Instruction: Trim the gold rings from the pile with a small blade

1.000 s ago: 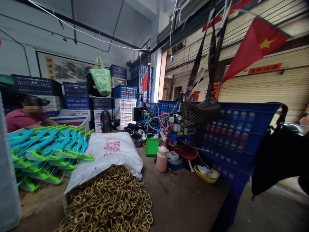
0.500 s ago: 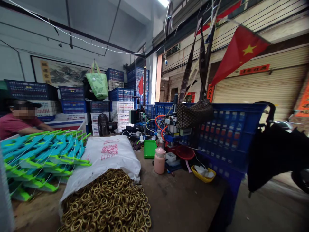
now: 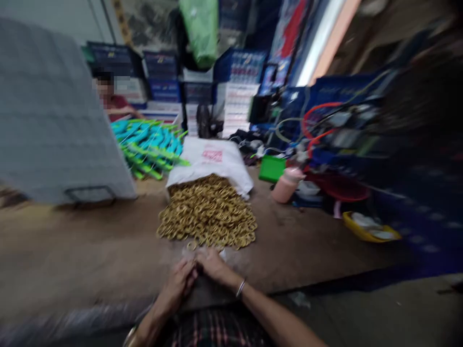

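Note:
A heap of brass-coloured rings (image 3: 210,212) spills from the mouth of a white printed sack (image 3: 195,156) onto the brown tabletop (image 3: 289,250). Just in front of the heap, my left hand (image 3: 182,275) and my right hand (image 3: 214,265) are close together over the table's near edge. The fingers of both are curled, fingertips nearly meeting. Whatever lies between them is too small and blurred to make out. A single ring (image 3: 191,245) lies slightly apart from the heap, just beyond my hands.
Left stands a large pale panel (image 3: 61,111). Behind it are stacked blue-green plastic pieces (image 3: 152,144) and a co-worker (image 3: 117,106). To the right are a pink bottle (image 3: 287,185), a green tray (image 3: 272,168), a red dish (image 3: 347,187) and a yellow basket (image 3: 369,229).
The view has tipped down and turned left. Both my hands, out of view before, now show at the table's near edge, and the pale panel shows more fully.

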`<state>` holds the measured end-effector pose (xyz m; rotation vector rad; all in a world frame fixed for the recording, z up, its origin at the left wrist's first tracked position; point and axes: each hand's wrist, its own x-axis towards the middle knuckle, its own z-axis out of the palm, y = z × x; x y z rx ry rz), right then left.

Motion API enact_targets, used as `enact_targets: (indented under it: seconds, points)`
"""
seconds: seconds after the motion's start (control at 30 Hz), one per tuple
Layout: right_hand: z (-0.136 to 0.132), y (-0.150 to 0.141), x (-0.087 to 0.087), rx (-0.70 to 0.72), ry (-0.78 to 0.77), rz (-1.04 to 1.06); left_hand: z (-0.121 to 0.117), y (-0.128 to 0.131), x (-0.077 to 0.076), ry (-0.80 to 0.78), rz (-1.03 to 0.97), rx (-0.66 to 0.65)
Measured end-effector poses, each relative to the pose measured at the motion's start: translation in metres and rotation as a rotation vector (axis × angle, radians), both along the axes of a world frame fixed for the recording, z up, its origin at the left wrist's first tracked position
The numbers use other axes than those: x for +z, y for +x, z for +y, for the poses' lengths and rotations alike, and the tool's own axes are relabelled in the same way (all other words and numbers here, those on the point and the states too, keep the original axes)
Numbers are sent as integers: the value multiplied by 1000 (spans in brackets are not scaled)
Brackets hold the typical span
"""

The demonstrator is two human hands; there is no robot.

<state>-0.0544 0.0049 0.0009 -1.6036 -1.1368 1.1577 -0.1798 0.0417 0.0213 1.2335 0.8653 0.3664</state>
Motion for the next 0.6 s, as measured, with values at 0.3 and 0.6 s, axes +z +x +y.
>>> enact_targets:
  seconds: [0.3, 0.6]
  points:
    - [-7, 3, 0, -16, 78, -277, -11, -14, -12, -183, -193, 134]
    - [-16, -8, 11, 266, -45, -913, -8, -17, -16, -130, -186, 169]
